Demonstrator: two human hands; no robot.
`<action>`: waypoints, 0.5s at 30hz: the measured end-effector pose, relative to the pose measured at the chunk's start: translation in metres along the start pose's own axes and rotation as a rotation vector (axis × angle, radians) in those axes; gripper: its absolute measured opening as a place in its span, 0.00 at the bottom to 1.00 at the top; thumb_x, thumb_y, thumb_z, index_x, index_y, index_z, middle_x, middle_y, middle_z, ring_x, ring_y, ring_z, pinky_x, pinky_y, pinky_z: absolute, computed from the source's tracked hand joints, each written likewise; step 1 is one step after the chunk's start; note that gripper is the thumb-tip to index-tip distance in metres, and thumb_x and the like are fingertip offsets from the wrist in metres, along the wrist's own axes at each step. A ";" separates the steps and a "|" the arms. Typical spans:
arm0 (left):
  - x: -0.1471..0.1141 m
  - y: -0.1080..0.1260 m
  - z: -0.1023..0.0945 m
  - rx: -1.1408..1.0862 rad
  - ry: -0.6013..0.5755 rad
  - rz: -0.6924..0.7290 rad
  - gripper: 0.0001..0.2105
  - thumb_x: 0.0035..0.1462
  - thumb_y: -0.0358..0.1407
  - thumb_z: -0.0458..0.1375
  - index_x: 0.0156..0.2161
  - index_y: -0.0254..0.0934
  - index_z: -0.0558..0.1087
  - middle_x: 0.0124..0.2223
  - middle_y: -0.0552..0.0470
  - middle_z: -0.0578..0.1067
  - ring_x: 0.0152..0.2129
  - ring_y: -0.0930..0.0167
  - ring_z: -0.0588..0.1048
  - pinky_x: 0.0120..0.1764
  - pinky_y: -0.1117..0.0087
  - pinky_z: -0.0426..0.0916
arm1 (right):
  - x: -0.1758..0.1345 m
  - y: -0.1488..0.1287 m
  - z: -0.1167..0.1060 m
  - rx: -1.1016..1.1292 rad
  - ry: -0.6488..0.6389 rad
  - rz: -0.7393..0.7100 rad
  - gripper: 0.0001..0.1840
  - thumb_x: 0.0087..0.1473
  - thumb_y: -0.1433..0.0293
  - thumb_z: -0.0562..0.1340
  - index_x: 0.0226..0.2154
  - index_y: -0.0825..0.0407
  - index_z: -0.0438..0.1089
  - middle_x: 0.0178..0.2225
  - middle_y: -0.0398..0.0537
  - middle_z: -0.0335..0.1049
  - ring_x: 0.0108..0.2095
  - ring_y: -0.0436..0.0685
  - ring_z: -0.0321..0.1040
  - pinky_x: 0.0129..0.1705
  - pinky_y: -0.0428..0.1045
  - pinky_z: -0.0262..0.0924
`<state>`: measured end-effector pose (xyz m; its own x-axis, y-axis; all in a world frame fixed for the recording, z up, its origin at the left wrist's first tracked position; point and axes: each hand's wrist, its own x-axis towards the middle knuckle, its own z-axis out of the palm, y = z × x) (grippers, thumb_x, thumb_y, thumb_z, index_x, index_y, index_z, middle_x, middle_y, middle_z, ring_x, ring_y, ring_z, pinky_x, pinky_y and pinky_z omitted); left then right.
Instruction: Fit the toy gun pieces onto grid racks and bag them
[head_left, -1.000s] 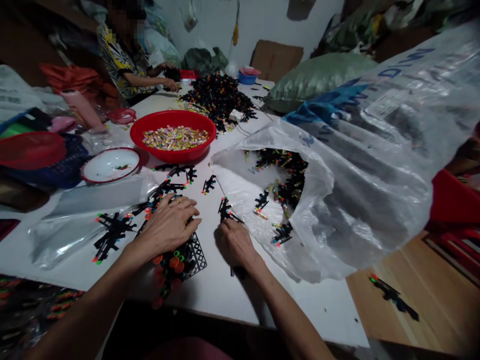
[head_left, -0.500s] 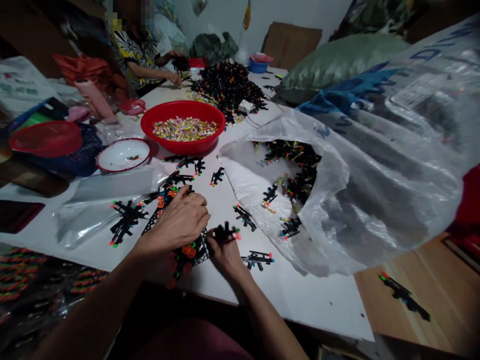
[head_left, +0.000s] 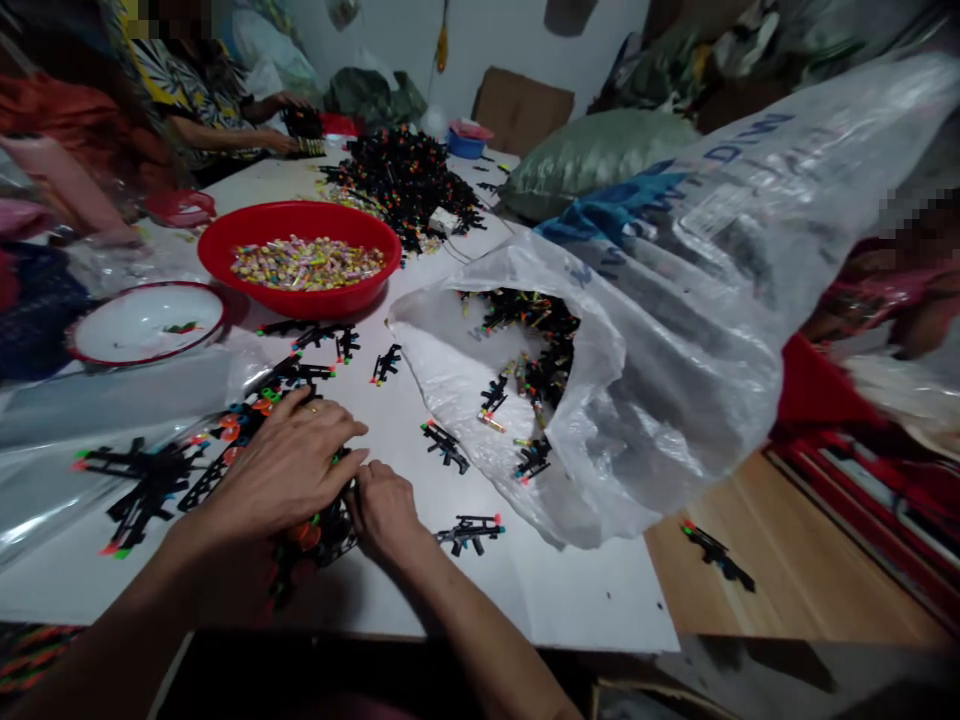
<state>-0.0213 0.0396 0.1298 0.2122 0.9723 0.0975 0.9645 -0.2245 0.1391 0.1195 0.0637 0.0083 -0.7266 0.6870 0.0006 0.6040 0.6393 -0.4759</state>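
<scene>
My left hand (head_left: 281, 465), with a ring on one finger, lies bent over a cluster of black toy parts (head_left: 307, 545) with orange and green pieces. Its fingers curl down and hide what they grip. My right hand (head_left: 386, 510) is closed beside it, fingertips against the dark parts by my left thumb; what it holds is hidden. Black lattice strips (head_left: 202, 482) stick out on the far side of my left wrist. A black toy gun (head_left: 472, 533) with coloured tips lies right of my right hand, another toy gun (head_left: 445, 446) beyond it.
A red basin (head_left: 300, 295) holds small colourful pieces. A large plastic sack (head_left: 675, 370) of toy guns lies open at right. Left are a white bowl (head_left: 146, 325) and several toy guns (head_left: 150, 485). A person (head_left: 217, 125) sits by a heap of guns (head_left: 409, 180).
My view has turned right, so the table's things sit further left. The toy gun that was in my right hand no longer shows; my right hand has closed in against my left.
</scene>
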 end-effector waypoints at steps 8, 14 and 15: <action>-0.003 -0.004 0.001 -0.006 0.001 -0.005 0.14 0.61 0.40 0.47 0.40 0.39 0.74 0.41 0.50 0.74 0.43 0.65 0.70 0.57 0.52 0.47 | 0.047 0.166 -0.146 -0.171 0.312 0.269 0.14 0.50 0.88 0.50 0.29 0.61 0.68 0.41 0.60 0.66 0.42 0.53 0.60 0.41 0.49 0.50; -0.003 0.001 -0.005 -0.034 -0.018 -0.045 0.12 0.59 0.37 0.49 0.41 0.37 0.74 0.41 0.50 0.75 0.44 0.66 0.70 0.58 0.54 0.48 | 0.057 0.165 -0.150 -0.015 0.307 0.220 0.09 0.51 0.83 0.55 0.25 0.57 0.65 0.32 0.51 0.65 0.34 0.50 0.60 0.36 0.47 0.48; -0.003 0.001 -0.006 -0.036 -0.021 -0.051 0.12 0.59 0.37 0.49 0.41 0.37 0.74 0.41 0.49 0.75 0.44 0.66 0.70 0.58 0.54 0.48 | 0.050 0.149 -0.140 0.036 0.295 0.204 0.07 0.52 0.81 0.56 0.27 0.57 0.66 0.30 0.49 0.65 0.32 0.50 0.60 0.34 0.46 0.49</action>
<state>-0.0216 0.0359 0.1354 0.1667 0.9836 0.0685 0.9680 -0.1765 0.1783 0.2185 0.2417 0.0604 -0.4635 0.8727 0.1533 0.7112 0.4696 -0.5231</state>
